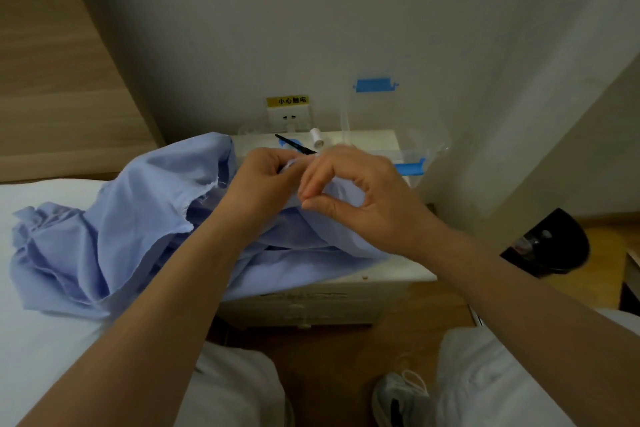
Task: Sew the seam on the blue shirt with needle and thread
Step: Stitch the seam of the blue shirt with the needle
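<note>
Blue shirt (121,218): lies crumpled across the white bed (34,322) and drapes over the top of the white nightstand (329,302), one fold lifted up between the two hands.
Left hand (263,177): fingers curled in, thumb and fingertips pinching a small raised fold of the shirt at its upper edge.
Right hand (360,194): thumb and forefinger tips pressed together into a ring just to the right of the left hand's pinch; the other fingers arch loosely over the cloth. Whatever sits between the two tips is too fine to make out.
Cloth and fingers: the pinched fold sits at the left fingertips, with more shirt bunched under the right palm. The hands are nearly touching.
Spool of white thread (316,137): upright on the nightstand, just behind the hands.
Black tool (294,146): lies flat beside the spool, partly hidden by the fingers.
Clear plastic box (426,146): at the right rear of the nightstand, blue latch towards the hands.
Wall socket (289,116): behind the nightstand, under a yellow label.
</note>
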`<action>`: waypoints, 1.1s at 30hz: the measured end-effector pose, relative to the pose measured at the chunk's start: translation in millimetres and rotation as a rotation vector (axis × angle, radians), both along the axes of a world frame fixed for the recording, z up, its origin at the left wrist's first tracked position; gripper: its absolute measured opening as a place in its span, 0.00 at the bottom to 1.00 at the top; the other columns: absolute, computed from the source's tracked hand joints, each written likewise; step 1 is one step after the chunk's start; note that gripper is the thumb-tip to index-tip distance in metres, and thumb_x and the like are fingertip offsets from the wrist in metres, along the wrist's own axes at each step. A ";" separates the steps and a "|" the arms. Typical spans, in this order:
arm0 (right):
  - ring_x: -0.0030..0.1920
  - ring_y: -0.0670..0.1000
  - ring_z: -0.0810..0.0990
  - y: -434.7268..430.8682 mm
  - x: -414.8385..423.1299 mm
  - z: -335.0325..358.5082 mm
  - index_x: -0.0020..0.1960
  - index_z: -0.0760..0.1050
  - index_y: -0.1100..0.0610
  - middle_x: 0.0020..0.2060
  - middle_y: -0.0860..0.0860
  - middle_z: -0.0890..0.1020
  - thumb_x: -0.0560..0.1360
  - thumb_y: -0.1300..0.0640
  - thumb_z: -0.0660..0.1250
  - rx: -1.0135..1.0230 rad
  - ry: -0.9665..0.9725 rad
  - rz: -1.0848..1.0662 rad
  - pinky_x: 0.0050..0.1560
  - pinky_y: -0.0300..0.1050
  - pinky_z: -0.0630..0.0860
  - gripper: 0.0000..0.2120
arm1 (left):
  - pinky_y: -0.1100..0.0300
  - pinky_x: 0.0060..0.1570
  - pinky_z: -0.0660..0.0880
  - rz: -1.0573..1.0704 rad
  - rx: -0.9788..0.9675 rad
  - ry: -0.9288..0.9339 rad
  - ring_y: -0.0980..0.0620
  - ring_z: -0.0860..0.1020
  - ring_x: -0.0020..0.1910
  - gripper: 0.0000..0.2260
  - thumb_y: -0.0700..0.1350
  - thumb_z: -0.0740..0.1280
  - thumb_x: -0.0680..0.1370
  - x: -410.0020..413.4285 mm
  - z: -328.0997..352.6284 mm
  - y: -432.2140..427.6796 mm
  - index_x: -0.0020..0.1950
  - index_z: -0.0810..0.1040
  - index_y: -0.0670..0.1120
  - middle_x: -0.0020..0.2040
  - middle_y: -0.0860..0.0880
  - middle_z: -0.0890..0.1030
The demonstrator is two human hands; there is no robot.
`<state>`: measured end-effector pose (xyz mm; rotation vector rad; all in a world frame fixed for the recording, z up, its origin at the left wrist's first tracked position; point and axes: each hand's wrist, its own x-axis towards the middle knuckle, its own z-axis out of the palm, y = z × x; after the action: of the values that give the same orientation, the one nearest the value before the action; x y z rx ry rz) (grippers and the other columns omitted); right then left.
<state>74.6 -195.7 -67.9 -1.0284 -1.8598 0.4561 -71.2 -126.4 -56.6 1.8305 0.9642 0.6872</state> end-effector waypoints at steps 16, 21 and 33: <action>0.27 0.40 0.72 -6.8 7.2 8.2 0.48 0.74 0.51 0.26 0.41 0.75 0.82 0.61 0.59 -0.760 0.041 0.187 0.33 0.30 0.70 0.08 | 0.57 0.40 0.74 0.172 -0.232 -0.159 0.46 0.73 0.40 0.15 0.49 0.64 0.79 -0.6 -4.1 8.2 0.42 0.83 0.40 0.41 0.29 0.77; 0.22 0.45 0.63 5.4 5.3 -5.7 0.44 0.75 0.58 0.21 0.47 0.66 0.74 0.56 0.71 -0.311 0.243 -0.351 0.27 0.34 0.62 0.07 | 0.52 0.47 0.75 0.145 -0.249 -0.191 0.40 0.74 0.43 0.14 0.49 0.64 0.79 -0.3 -5.5 11.4 0.37 0.85 0.55 0.46 0.24 0.75; 0.26 0.39 0.72 8.7 5.2 -10.3 0.39 0.77 0.54 0.19 0.37 0.71 0.74 0.60 0.71 -0.241 0.103 -0.404 0.35 0.30 0.63 0.07 | 0.58 0.39 0.78 0.020 -0.324 -0.244 0.32 0.64 0.28 0.15 0.47 0.66 0.78 0.5 -8.7 7.7 0.40 0.81 0.36 0.26 0.34 0.71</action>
<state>79.8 -187.0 -78.2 -1.4755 -1.4800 0.4864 -70.7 -118.7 -65.3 1.4200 0.8759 0.7033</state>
